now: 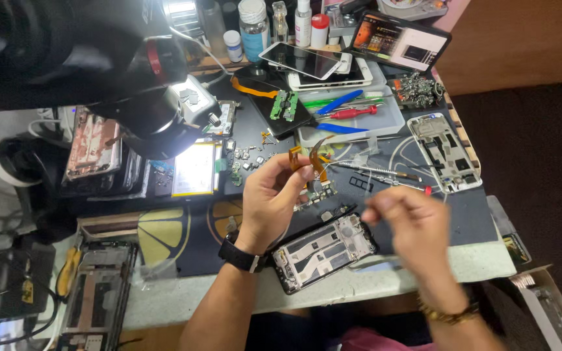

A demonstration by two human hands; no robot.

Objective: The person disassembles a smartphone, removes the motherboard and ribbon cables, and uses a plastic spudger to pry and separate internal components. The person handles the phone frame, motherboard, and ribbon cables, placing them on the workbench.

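Note:
My left hand pinches an orange flex cable with a small circuit board at its lower end, holding it above the dark work mat. My right hand is blurred, its fingers curled together, close to the right of the cable; whether it holds anything I cannot tell. An opened phone frame lies on the mat just below both hands. A black watch sits on my left wrist, a gold bracelet on my right.
A microscope head hangs at upper left. Behind are a white tray with screwdrivers, stacked phones, bottles, a second phone frame at right, a battery, tweezers and loose small parts.

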